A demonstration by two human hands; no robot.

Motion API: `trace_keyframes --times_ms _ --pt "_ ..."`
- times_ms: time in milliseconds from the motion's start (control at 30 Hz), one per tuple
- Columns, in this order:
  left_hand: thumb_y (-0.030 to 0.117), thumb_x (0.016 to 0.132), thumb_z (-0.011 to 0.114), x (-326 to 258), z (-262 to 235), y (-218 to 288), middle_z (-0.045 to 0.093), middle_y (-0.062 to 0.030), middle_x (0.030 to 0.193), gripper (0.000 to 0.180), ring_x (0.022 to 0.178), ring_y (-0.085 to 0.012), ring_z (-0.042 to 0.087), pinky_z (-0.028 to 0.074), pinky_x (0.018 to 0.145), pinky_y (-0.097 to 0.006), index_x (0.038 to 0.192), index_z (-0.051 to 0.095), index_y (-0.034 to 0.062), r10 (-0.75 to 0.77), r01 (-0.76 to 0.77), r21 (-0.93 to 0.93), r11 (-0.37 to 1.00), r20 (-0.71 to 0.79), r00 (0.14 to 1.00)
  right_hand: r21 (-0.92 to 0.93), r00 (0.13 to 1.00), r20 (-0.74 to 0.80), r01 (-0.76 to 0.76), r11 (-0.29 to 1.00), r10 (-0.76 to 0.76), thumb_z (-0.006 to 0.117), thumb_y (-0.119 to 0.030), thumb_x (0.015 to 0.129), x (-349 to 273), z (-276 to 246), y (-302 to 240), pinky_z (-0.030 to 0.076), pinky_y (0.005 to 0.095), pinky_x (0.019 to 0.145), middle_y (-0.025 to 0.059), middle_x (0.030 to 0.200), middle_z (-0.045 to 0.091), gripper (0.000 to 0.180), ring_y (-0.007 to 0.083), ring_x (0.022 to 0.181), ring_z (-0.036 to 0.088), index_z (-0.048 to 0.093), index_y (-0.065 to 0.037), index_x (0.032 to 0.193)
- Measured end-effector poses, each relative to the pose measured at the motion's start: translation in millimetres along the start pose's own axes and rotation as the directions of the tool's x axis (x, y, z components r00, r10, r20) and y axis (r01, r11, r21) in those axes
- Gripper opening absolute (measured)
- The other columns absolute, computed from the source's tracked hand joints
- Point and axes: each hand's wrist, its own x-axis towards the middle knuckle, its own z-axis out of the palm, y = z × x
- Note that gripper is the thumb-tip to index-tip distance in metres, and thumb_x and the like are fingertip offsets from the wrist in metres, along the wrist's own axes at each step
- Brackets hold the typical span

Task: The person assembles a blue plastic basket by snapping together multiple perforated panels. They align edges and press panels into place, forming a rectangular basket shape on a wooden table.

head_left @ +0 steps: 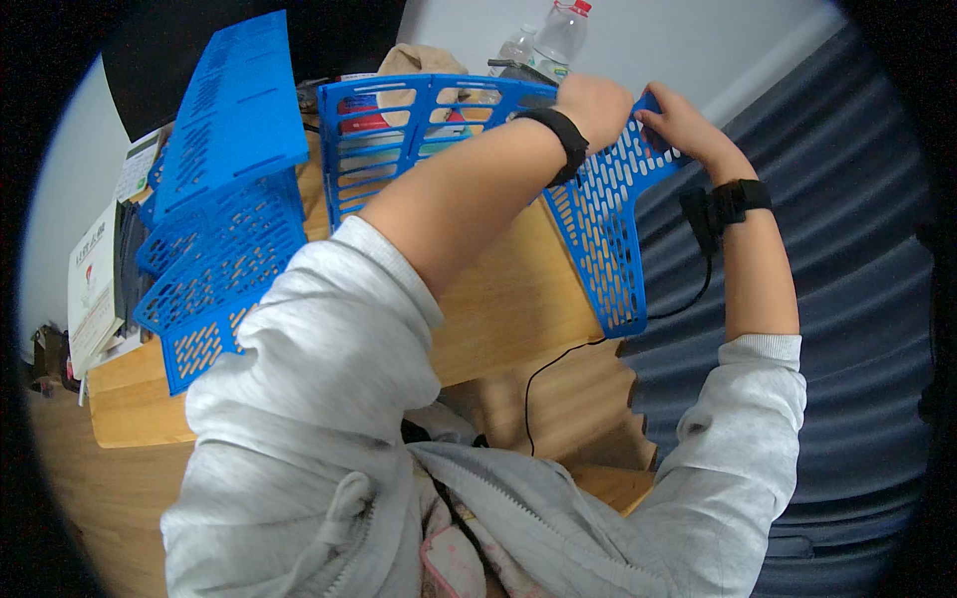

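Observation:
A blue plastic file rack, partly put together, stands on the wooden table. Its slotted panel (422, 130) runs across the far side, and a perforated side panel (610, 224) slants toward me at the right. My left hand (595, 108) is closed at the top corner where these two panels meet; its fingertips are hidden behind the hand. Close by on the right, my right hand (688, 125) grips the upper end of the side panel between thumb and fingers. Both wrists wear black bands.
More blue perforated panels (234, 120) stand joined at the left. Books (95, 284) lean beyond them. Behind the rack are a beige cloth (419, 60) and clear plastic bottles (560, 38). A dark curtain (797, 289) hangs at the right. A black cable (528, 399) crosses the table's edge (498, 369).

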Motion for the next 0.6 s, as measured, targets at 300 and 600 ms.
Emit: trace_keyframes --times_ms 300,600 --pt "0.019 0.08 0.054 -1 2 -11 0.066 -0.0124 0.087 0.017 0.085 -0.0274 0.063 0.049 0.071 -0.038 0.088 0.066 0.0094 -0.034 0.035 -0.026 0.999 0.059 0.998 0.089 0.985 -0.14 0.111 0.99 -0.098 0.061 -0.021 0.08 5 9 2 0.049 0.0358 0.058 0.0163 0.074 0.059 0.029 0.0235 0.067 0.061 0.05 0.001 0.095" --pt "0.019 0.08 0.056 1 -1 -12 0.066 -0.0121 0.093 0.02 0.087 -0.026 0.064 0.05 0.074 -0.036 0.093 0.068 0.0095 -0.079 0.08 -0.007 0.997 0.097 0.992 -0.02 0.98 -0.146 0.135 0.991 -0.136 0.058 -0.022 0.084 8 43 -1 0.047 0.04 0.074 0.021 0.096 0.058 0.034 0.0324 0.086 0.059 0.045 0.0 0.106"
